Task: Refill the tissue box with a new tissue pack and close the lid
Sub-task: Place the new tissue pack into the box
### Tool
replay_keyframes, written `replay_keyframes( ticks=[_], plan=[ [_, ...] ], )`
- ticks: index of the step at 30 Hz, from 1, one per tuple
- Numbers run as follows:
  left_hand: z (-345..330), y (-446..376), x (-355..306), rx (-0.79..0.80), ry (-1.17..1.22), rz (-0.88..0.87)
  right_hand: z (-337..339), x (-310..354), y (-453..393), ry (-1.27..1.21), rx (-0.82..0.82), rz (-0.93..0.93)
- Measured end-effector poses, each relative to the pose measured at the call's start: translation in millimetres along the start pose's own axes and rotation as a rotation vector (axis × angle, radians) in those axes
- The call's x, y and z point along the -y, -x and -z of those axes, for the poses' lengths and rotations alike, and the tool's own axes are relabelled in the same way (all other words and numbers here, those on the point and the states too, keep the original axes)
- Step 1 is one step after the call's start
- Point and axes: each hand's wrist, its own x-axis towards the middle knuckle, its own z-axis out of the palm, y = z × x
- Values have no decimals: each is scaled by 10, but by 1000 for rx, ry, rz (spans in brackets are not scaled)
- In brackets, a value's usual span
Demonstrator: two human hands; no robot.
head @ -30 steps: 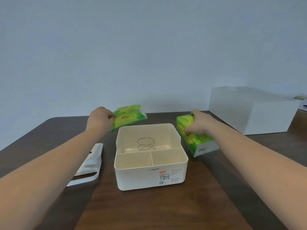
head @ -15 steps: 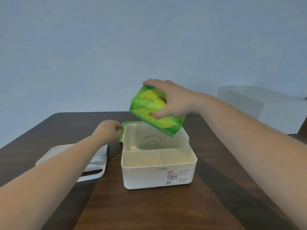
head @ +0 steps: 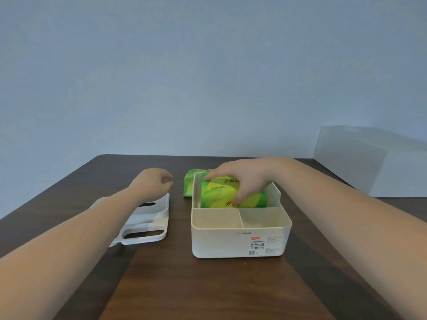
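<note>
Since half a second ago, brought down from above the tissue box (head: 240, 239) into its rear compartment: the tissue pack (head: 221, 192), gripped from above in the right hand (head: 245, 179), thumb on the near face, fingers (head: 211, 176) over the far top edge. Pack tilted, left end high against the box's left wall, right end lower, not yet flat. Best eased down level, pressed evenly so it seats behind the divider without catching on the walls, then released. Front two compartments of the box bare. Left hand (head: 153, 183) loosely curled, holding nothing, hovering left of the box over the far end of the lid (head: 150, 225), well placed to pick it up next. Lid flat on the bench (head: 184, 285) just left of the box. Second green pack (head: 189, 185) behind the box's far left corner, apparently spare. Large white box (head: 369, 162) well right of the tissue box, out of the way.
</note>
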Motion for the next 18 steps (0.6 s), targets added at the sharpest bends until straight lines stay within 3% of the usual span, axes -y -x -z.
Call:
replay_keyframes(
  ticks=[9,15,18],
  plan=[
    [176,204,280,2,22,48,-36,151,66,-69,-59,-49],
    [347,402,586,-35,23,183,26,521,-99,-379,-523,-62],
    [376,505,754,-30,-5,277,-9,802,-288,-428,-549,-69]
  ],
)
